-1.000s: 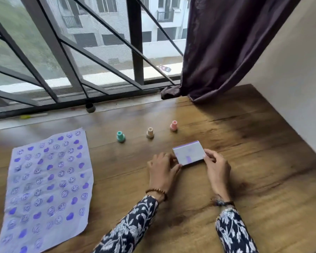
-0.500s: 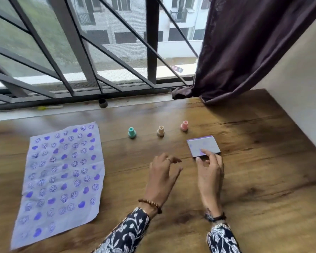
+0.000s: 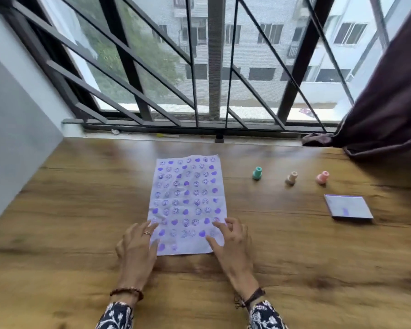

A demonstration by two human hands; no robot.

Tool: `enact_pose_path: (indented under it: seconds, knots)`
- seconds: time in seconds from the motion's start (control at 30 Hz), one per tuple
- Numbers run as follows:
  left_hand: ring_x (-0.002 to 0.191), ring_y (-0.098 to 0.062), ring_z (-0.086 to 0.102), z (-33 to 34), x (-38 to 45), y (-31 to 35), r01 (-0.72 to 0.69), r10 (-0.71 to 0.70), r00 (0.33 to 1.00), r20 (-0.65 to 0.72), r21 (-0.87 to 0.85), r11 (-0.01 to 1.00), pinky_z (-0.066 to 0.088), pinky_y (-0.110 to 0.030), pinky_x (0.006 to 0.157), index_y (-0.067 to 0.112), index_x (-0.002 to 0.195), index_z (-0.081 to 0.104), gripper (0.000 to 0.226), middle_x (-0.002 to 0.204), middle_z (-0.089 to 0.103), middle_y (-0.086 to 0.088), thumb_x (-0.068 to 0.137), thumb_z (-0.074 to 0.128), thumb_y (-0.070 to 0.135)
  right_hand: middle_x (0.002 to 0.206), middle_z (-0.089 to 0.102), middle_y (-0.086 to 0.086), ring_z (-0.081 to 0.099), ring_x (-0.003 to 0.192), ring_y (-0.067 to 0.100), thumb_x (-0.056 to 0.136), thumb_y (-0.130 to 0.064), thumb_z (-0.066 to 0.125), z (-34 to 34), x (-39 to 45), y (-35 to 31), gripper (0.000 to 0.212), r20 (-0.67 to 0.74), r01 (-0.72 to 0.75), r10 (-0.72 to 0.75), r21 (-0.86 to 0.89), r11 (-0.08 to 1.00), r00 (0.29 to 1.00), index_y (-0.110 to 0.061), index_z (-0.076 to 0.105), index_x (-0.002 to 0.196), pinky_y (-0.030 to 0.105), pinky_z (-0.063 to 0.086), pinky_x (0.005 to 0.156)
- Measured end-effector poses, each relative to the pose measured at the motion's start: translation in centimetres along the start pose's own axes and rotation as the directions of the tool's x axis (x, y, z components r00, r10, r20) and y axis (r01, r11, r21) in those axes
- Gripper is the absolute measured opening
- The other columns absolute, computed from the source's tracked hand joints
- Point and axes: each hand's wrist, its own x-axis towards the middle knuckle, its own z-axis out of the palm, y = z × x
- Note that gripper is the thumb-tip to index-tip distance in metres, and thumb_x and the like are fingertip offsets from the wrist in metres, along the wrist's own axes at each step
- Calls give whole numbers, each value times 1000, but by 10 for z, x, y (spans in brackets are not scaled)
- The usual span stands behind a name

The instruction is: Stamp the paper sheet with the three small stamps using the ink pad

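Note:
A white paper sheet (image 3: 188, 198) covered in purple hearts and smiley prints lies flat on the wooden table (image 3: 57, 233), straight ahead. My left hand (image 3: 138, 248) rests with spread fingers on its near left corner. My right hand (image 3: 228, 243) rests with spread fingers on its near right corner. Right of the sheet three small stamps stand in a row: a green stamp (image 3: 257, 173), a beige stamp (image 3: 291, 178) and a pink stamp (image 3: 322, 177). The closed ink pad (image 3: 348, 206) lies further right, nearer to me than the stamps.
A barred window (image 3: 211, 67) runs along the table's far edge. A dark purple curtain (image 3: 389, 103) hangs at the right and touches the table's far right corner. A grey wall (image 3: 14, 110) bounds the left side.
Both hands left the ink pad and moved left onto the sheet's near corners. My view turned left, so the sheet now sits in the middle and the pad at the right.

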Motion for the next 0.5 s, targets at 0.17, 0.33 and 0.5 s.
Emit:
enact_pose_path:
  seconds: [0.17,0.33,0.5]
  knots:
    - [141,-15,9,5,5,-35,-65,61,970,237,8,998,10,-44,109,38,135,33,44,152,20,16,92,44,40,133,47,5,41,118,25,79,-43,64,7,-14,9,42,-64,-101,94,-114,988,994,-33,58,119,39,36,98]
    - [141,-14,8,13,8,-25,-115,121,956,266,-38,993,10,-45,110,39,134,32,44,153,17,19,92,43,41,131,48,7,41,119,27,79,-41,66,2,-24,16,41,-117,-161,146,-139,977,982,-31,59,119,40,37,96]
    - [141,-15,8,17,3,-18,-126,133,950,284,-45,991,11,-44,110,36,135,31,44,153,16,18,93,41,39,132,46,6,38,119,25,80,-43,64,-3,-30,21,42,-106,-188,174,-137,973,979,-33,57,120,39,34,99]
